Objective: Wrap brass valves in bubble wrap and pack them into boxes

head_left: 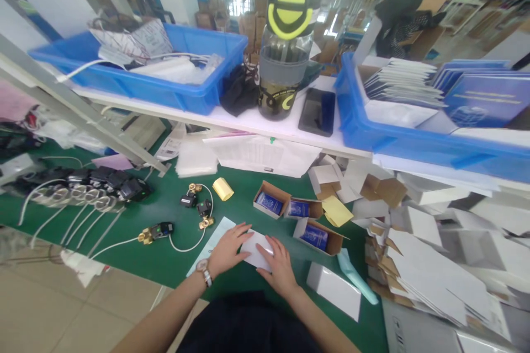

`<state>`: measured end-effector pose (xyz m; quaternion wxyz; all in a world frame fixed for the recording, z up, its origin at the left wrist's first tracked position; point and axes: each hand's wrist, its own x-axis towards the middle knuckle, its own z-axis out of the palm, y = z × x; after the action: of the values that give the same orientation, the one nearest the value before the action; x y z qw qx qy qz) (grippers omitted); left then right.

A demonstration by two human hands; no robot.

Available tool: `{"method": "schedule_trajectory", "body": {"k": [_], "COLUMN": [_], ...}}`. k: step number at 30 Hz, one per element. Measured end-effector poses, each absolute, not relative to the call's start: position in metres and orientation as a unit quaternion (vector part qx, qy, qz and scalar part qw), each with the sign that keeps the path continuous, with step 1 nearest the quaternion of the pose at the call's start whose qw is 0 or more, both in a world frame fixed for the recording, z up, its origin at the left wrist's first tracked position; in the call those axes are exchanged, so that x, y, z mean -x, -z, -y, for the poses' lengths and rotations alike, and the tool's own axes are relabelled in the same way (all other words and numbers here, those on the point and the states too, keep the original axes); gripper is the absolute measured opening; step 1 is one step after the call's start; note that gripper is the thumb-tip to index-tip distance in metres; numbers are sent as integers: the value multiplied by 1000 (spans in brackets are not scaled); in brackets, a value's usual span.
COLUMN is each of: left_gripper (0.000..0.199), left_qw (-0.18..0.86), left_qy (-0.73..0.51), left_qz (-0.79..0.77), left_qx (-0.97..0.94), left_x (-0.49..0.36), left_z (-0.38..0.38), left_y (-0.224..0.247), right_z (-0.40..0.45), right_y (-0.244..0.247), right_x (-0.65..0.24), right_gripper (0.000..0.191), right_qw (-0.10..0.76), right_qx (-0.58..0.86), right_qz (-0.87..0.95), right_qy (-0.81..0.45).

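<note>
A small flat white piece of paper or card (pixel 257 249) lies between my two hands at the table's front. My left hand (pixel 227 251) holds its left side, thumb and fingers bent over the edge. On the right side my right hand (pixel 280 267) grips it, with fingers across the top corner and the thumb lower down. Whether it is a folded sheet or a flat box cannot be told. A pale blue sheet (pixel 213 242) sits partly behind my left hand. Beyond my hands stand an open carton (pixel 271 198), a second carton (pixel 305 208) and a third carton (pixel 318 236), with blue packets inside.
A closed white box (pixel 334 290) is to the right, beside piled white cartons (pixel 439 270). Brass valves with cables (pixel 156 231) lie left, near a row of black gauges (pixel 103 182). Blue bins (pixel 199 96), a bottle (pixel 285 66) and a phone (pixel 317 112) stand on the shelf.
</note>
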<state>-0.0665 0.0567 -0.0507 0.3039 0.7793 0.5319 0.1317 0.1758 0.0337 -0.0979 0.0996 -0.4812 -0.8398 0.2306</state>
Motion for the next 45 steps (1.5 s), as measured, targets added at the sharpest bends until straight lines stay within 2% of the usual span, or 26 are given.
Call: {"method": "schedule_trajectory", "body": {"k": [3, 6, 10, 14, 22, 27, 32, 36, 39, 45], "left_gripper": [94, 112, 100, 89, 85, 97, 91, 91, 93, 84], "left_qw": [317, 262, 186, 162, 159, 125, 101, 84, 114, 258], "left_qy": [-52, -20, 5, 49, 53, 78, 73, 83, 80, -34], "left_qz": [-464, -470, -490, -485, -455, -478, -486, -490, -486, -501], "left_qx": [-826, -843, -852, -858, -875, -866, -865, -864, -863, -826], "left_x": [56, 43, 32, 33, 39, 36, 36, 35, 38, 37], "left_z": [-74, -67, -28, -5, -7, 3, 2, 6, 5, 0], "left_y": [60, 70, 83, 88, 78, 91, 100, 103, 105, 105], "right_z": [-35, -30, -12, 0, -2, 10, 9, 15, 20, 19], "right_y": [98, 98, 107, 108, 101, 119, 120, 111, 107, 99], "right_x": [-169, -169, -174, -181, -186, -184, -179, -174, -169, -163], "right_gripper": [96, 102, 100, 94, 92, 99, 85, 88, 92, 92], "right_qw": [100, 93, 84, 76, 44, 46, 44, 45, 44, 17], "right_qx": [519, 520, 480, 452, 429, 435, 442, 470, 490, 522], "right_qz": [819, 824, 857, 872, 886, 889, 887, 872, 860, 841], "right_qy": [-223, -206, -167, -174, -168, -132, -124, -131, -135, -138]}}
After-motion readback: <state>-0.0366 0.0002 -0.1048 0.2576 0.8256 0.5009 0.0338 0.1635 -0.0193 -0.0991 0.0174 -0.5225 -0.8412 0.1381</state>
